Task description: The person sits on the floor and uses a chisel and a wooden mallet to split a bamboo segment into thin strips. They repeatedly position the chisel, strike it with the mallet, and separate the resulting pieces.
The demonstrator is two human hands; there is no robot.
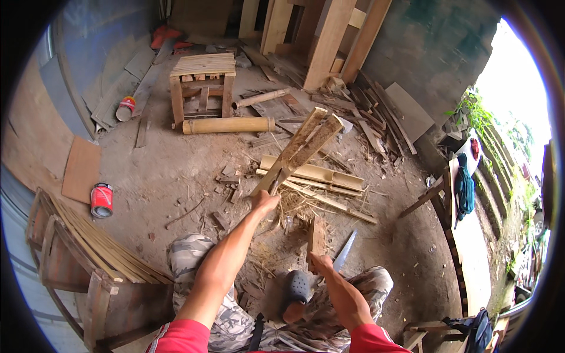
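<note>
My left hand is stretched forward and closed on the dark handle of a knife. Its blade sits in a split length of bamboo, whose two halves spread apart toward the far end. The bamboo's near end is partly hidden behind my hand. Lower down, my right hand grips one end of a wooden block, its other end pointing away from me. Just right of that hand lies a handsaw, its handle hidden. My foot in a dark clog rests on the ground below.
Split bamboo pieces and shavings lie beyond my hands. A slatted stool stands farther back, with a whole bamboo pole before it. Bamboo strips rest on a wooden frame at left, near a red can. Scrap wood lies back right.
</note>
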